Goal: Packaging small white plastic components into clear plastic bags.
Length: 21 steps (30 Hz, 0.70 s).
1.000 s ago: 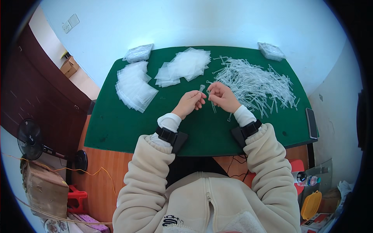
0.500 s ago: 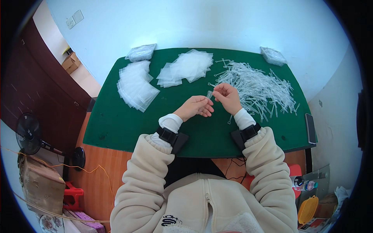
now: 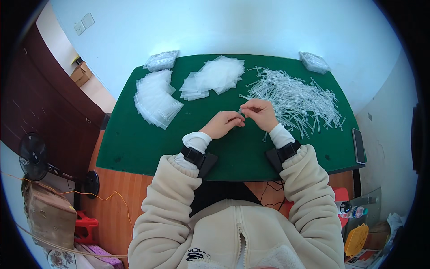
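Observation:
Over the middle of the green-covered table (image 3: 179, 148), my left hand (image 3: 222, 124) and my right hand (image 3: 260, 114) meet at the fingertips. Both pinch a small clear plastic piece (image 3: 241, 111), mostly hidden by the fingers, so its kind cannot be made out. Just beyond my right hand spreads a heap of thin clear plastic sticks with looped ends (image 3: 298, 101). One loose stick (image 3: 264, 137) lies beside my right wrist. Ahead of my left hand are a pile of clear flat bags (image 3: 217, 77) and, farther left, a fanned row of similar bags (image 3: 154, 98).
Clear wrapped packs stand at the far left corner (image 3: 161, 60) and far right corner (image 3: 314, 62). A phone (image 3: 358, 146) rests on the right edge. Left of the table are a black fan (image 3: 33, 154) and a cardboard box (image 3: 49, 213); bottles (image 3: 351, 210) stand at the lower right.
My right hand's fingertips have dropped slightly and closed in against my left fingers. The clear piece between them shows less now. My left fingers are curled more tightly.

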### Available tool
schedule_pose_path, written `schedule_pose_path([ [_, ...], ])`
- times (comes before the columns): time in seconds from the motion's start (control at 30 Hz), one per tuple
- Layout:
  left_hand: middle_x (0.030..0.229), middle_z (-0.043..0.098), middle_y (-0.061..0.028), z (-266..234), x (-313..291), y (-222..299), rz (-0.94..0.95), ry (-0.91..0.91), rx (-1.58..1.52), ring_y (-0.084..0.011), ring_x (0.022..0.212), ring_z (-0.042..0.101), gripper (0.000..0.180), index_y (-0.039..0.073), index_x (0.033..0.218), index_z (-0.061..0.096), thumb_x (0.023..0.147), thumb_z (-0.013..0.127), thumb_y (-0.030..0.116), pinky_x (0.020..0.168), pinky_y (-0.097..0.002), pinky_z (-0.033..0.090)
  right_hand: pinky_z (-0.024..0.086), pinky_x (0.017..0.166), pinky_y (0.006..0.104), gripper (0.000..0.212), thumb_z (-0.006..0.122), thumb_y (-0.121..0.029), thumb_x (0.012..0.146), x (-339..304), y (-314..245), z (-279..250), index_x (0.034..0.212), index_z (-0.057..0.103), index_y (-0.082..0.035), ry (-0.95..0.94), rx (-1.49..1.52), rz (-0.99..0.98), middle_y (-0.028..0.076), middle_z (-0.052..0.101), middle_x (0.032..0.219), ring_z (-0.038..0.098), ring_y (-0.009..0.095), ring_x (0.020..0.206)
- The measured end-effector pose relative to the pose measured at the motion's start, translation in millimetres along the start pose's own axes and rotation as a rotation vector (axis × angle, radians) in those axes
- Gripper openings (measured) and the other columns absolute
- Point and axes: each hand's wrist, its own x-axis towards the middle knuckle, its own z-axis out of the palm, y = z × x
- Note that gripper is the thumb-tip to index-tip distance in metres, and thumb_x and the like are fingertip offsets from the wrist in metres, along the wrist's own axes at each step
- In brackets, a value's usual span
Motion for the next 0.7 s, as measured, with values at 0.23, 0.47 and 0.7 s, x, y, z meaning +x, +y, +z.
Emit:
schedule_pose_path([
  [0.23, 0.087, 0.062, -0.0078, -3.0, 0.5, -6.9, 0.024, -0.054, 0.021, -0.0149, 0.082, 0.059, 0.018, -0.003, 0.095, 0.056, 0.089, 0.046, 0.011, 0.076, -0.0263, 0.046, 0.047, 0.058, 0.0195, 0.013, 0.063, -0.001, 0.076, 0.0, -1.2, -0.2, 0.09, 0.063, -0.002, -0.046, 0.008, 0.12, 0.002, 0.062, 0.079, 0.058, 0.008, 0.064],
  [0.47, 0.086, 0.061, -0.0065, -3.3, 4.3, -11.1, -0.048, -0.013, -0.234, -0.0131, 0.08, 0.058, 0.019, -0.002, 0.097, 0.054, 0.091, 0.043, 0.012, 0.074, -0.0253, 0.046, 0.047, 0.063, 0.0258, 0.015, 0.065, -0.006, 0.072, 4.0, 5.6, -14.9, 0.087, 0.064, -0.006, 0.18, -0.452, 0.039, 0.004, 0.061, 0.078, 0.058, 0.014, 0.071],
  [0.7, 0.082, 0.058, -0.0037, -5.1, 5.5, -15.4, -0.156, -0.024, -0.387, -0.009, 0.071, 0.055, 0.021, 0.0, 0.099, 0.053, 0.092, 0.041, 0.016, 0.068, -0.0225, 0.046, 0.043, 0.07, 0.0358, 0.012, 0.061, -0.007, 0.065, -1.4, 20.3, -22.4, 0.077, 0.063, -0.011, -0.021, -1.147, -0.091, 0.007, 0.057, 0.076, 0.052, 0.025, 0.079],
])
